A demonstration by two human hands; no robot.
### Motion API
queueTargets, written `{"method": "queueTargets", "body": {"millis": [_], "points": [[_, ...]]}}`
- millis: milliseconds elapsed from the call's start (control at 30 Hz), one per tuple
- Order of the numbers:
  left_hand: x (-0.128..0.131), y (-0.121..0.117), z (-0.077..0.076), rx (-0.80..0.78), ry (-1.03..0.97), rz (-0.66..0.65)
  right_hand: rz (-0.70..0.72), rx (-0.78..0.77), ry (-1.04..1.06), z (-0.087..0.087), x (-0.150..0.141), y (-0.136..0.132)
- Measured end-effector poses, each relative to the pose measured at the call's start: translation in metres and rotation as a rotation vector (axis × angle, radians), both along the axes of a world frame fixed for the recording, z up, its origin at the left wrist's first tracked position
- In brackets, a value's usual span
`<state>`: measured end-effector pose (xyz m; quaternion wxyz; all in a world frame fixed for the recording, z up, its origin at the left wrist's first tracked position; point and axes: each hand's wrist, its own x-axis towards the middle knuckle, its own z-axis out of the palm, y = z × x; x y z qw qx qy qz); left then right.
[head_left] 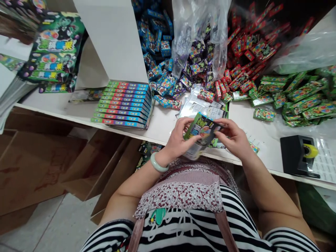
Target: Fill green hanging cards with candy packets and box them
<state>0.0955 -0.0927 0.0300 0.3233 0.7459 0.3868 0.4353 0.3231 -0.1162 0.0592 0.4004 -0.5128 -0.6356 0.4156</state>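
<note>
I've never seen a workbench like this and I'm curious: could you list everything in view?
Held packet: one, green and black, between both hands
Blue boxes: many, blue, back centre
Purple packets: many, purple, right of the blue
Red boxes: many, red, back right
Green boxes: many, green, right
Flapped box: one, white flap raised, left
Packs: count unclear, multicoloured, below the flap
Clear bag: one, transparent, over the purple packets
Tape dispenser: one, black and yellow, right
Printed sheets: several, green and black, far left
Cartons: several, brown, lower left
Table: one, white, ahead
Bangle: one, pale green, left wrist
Left hand: one, bare, on the packet
Right hand: one, bare, on the packet
</note>
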Motion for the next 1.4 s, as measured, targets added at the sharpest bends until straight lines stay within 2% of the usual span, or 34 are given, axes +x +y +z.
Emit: {"method": "queueTargets", "body": {"millis": [67, 167, 300, 433, 500, 667, 767, 833, 900, 967, 1100, 1233, 1333, 1400], "points": [[0.012, -0.007, -0.008, -0.154, -0.187, 0.013, -0.102, 0.028, 0.003, -0.004, 0.002, 0.002], [0.025, -0.012, -0.029, -0.31, -0.339, 0.034, -0.251, 0.034, 0.085, -0.025, -0.001, 0.003], [0.025, -0.01, -0.049, -0.405, -0.368, -0.015, -0.425, 0.031, 0.242, -0.061, -0.013, -0.001], [0.015, -0.003, -0.052, -0.46, -0.343, -0.119, -0.481, 0.044, 0.281, -0.076, -0.023, -0.006], [0.012, -0.001, -0.05, -0.474, -0.343, -0.144, -0.47, 0.076, 0.229, -0.075, -0.023, -0.007], [0.013, -0.001, -0.05, -0.483, -0.336, -0.189, -0.34, 0.169, -0.03, -0.067, -0.009, -0.009], [0.015, -0.001, -0.048, -0.447, -0.343, -0.18, -0.258, 0.044, 0.04, -0.06, 0.001, -0.003], [0.017, 0.002, -0.042, -0.393, -0.347, -0.122, -0.177, -0.046, 0.109, -0.055, 0.006, 0.003], [0.02, 0.006, -0.034, -0.342, -0.343, -0.037, -0.124, -0.04, 0.13, -0.048, 0.009, 0.008], [0.023, 0.009, -0.026, -0.328, -0.362, 0.015, -0.14, -0.004, 0.162, -0.041, 0.009, 0.012], [0.027, 0.011, -0.014, -0.365, -0.442, -0.026, -0.149, -0.053, 0.198, -0.031, 0.008, 0.01], [0.027, 0.009, -0.006, -0.358, -0.369, -0.05, -0.093, -0.043, 0.103, -0.023, 0.006, 0.007], [0.028, 0.011, 0.003, -0.41, -0.357, -0.011, -0.108, -0.128, 0.154, -0.014, 0.002, 0.012], [0.029, 0.013, 0.009, -0.466, -0.354, -0.029, -0.103, -0.201, 0.187, -0.008, 0.0, 0.018]]}}
